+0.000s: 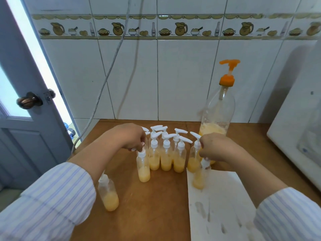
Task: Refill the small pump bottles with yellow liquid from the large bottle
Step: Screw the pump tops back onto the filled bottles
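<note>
The large bottle (219, 108) stands at the back right of the brown wooden bench (156, 206), a tall clear plastic cylinder with an orange pump head, holding only a shallow layer of thick yellow liquid at its base; in front of it a cluster of small pump bottles (165, 153) stands upright, clear slim cylinders with white pump tops, each about a third to half full of the same opaque yellow liquid; the left hand (132, 139) curls its fingers round the white pump of the nearest-left bottle (143, 168), which stands on the bench; the right hand (214, 148) pinches the pump top of another small bottle (199, 176) that sits on a white sheet of paper (222, 206), smudged with grey marks; an uncapped small bottle (108, 195), partly filled, stands apart at the front left, by the striped sleeve.
</note>
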